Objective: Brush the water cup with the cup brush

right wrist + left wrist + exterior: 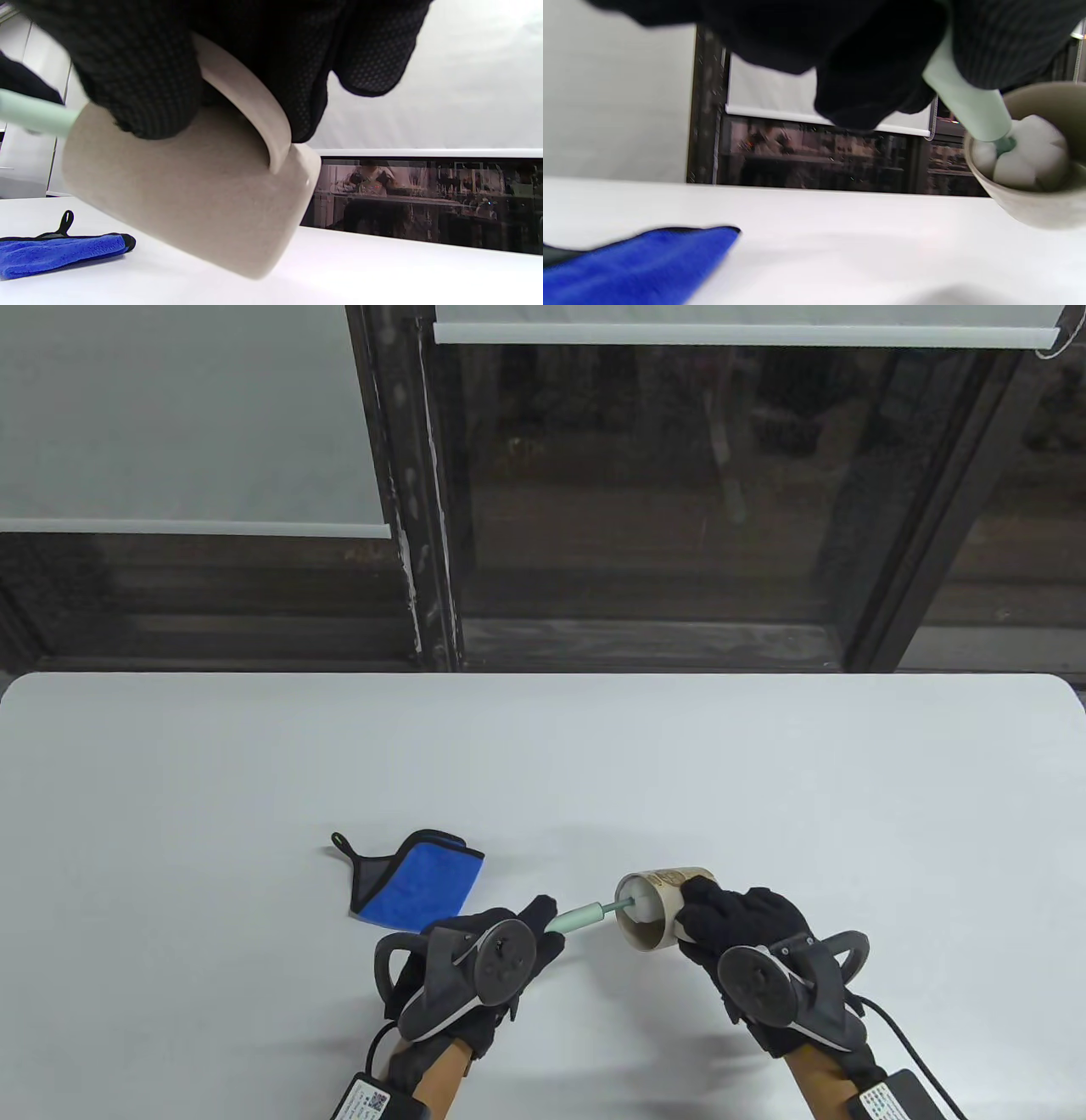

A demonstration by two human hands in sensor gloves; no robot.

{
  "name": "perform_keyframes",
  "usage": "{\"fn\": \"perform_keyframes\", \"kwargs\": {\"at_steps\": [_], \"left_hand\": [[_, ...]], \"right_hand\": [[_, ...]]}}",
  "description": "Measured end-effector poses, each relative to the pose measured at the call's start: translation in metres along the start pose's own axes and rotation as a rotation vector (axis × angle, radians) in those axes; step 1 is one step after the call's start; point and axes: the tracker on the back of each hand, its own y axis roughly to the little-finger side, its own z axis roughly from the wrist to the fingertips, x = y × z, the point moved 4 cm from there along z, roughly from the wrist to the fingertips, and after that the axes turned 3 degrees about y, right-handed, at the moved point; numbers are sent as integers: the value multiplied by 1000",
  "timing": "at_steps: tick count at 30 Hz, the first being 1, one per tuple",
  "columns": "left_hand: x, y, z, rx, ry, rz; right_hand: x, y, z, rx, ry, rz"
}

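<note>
- Dark window panes with pale roller blinds back a wide white table [543, 763]; a folded blue microfibre cloth with a grey edge and small hanging loop [416, 882] lies on it, just left of the work.
- Held clear of the tabletop, the beige ceramic water cup with a curved handle [666, 909] is tipped on its side, mouth toward the left. The right hand [747, 937] grips it, fingers wrapped over the body and through the handle in the right wrist view.
- Closed around the pale green handle, the left hand [484, 963] holds the cup brush with a white sponge head [585, 916]; the sponge sits inside the cup's mouth.
- Risk, as I judge it: a hard push along the handle could twist the cup in the glove, since ceramic is smooth and the hold is one-handed.
- Pushing at an angle could bend the thin neck between handle and sponge, or wedge the head against the wall.
- A slip would drop the cup onto the hard table, where it could chip.
- Pulling out fast could flick the sponge free toward the cloth.
</note>
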Motion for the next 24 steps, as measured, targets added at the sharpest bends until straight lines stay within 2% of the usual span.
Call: {"fn": "perform_keyframes", "kwargs": {"at_steps": [3,7,11,14,16,18,21,24], "left_hand": [[4,-15,-3,61,34,53],[1,-28,-10,140,2,36],[-10,-16,-10,64,-84,1],[-6,-4,-5,0,-64,19],[6,5,1,-31,43,-33],[16,10,3,-42,90,-86],[22,6,6,1,136,-154],[19,-10,3,85,129,-100]], "right_hand": [[0,3,1,-11,15,-26],[-10,7,1,-18,-33,-32],[-18,0,0,8,-74,-46],[-14,-7,0,38,-76,5],[-11,-9,-1,52,-50,10],[-4,-6,-1,35,-2,7],[4,0,1,-12,37,22],[1,5,2,-18,29,-10]]}}
